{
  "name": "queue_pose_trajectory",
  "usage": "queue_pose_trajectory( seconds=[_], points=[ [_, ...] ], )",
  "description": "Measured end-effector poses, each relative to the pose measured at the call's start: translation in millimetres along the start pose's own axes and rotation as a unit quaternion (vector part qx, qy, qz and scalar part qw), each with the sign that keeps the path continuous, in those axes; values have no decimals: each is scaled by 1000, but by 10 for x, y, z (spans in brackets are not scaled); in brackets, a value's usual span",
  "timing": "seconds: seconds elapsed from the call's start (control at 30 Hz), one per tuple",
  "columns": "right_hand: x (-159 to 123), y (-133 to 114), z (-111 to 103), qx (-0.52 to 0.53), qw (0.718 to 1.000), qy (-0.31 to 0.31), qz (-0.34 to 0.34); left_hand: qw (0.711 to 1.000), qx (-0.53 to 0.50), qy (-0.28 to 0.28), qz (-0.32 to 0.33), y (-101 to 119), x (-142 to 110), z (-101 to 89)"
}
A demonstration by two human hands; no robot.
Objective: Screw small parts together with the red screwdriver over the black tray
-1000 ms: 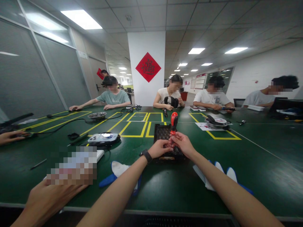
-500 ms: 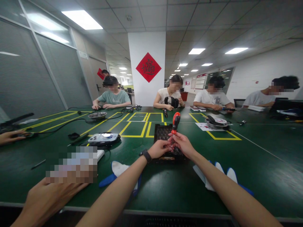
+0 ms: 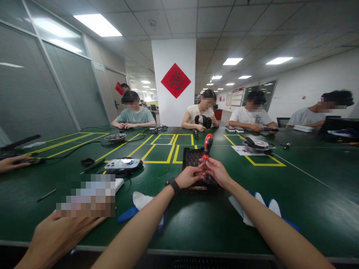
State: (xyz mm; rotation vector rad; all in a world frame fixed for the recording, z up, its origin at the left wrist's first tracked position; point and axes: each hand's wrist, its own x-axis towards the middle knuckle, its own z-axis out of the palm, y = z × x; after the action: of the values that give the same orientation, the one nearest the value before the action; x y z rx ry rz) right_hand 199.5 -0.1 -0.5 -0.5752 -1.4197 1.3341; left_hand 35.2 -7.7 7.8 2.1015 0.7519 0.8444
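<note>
A screwdriver [image 3: 207,145] with a red and black handle stands nearly upright, handle up, between my hands. The fingers of my right hand [image 3: 218,172] are closed on it just under the handle. My left hand [image 3: 189,177], with a dark band at the wrist, pinches lower down at the shaft; the tip is hidden among the fingers. Both hands are over a black plastic crate [image 3: 193,157] with a patterned inside. What lies at the crate's near end is mostly covered by my hands.
Blue and white gloves [image 3: 140,201] lie beside each forearm. On the left, another person's hand [image 3: 64,231] rests by a blurred pale object, near a phone [image 3: 123,164]. Metal dishes [image 3: 115,138], cables and yellow tape lines [image 3: 157,161] are on the green table. Several people sit opposite.
The screwdriver's handle has shifted very slightly downward and its angle is a little different. My hands stay in the same place over the crate.
</note>
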Motion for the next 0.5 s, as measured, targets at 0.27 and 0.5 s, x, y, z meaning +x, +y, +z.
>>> queue_pose_trajectory(
  seconds=[0.27,0.5],
  points=[
    [2,-1,-3,-2,1000,-1,0,999,15,-10,26,-104,24,-1],
    [8,19,2,-10,1000,11,-11,1000,12,19,15,-239,79,28]
  ],
)
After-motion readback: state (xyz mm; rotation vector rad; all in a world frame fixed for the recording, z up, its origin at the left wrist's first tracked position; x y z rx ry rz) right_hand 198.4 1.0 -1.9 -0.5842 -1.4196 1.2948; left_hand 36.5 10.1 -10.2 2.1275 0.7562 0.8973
